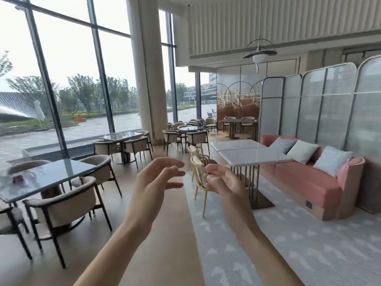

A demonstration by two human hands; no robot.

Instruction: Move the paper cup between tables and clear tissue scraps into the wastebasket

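Note:
Both my hands are raised in front of me over the aisle of a café. My left hand (156, 180) has relaxed, slightly bent fingers and holds nothing. My right hand (224, 182) faces it, palm inward, fingers loosely bent, also holding nothing. The two hands are a short gap apart. A small dark reddish object (18, 178) sits on the glass-topped table (51, 178) at the left; it is too blurred to identify. No paper cup, tissue scraps or wastebasket can be made out.
Upholstered chairs (66, 205) ring the left table. A white marble table (253, 155) stands right of the aisle with light wooden chairs (199, 172) and a pink sofa (309, 182) behind it. A patterned rug (288, 244) covers the right floor. More tables stand further back by the windows.

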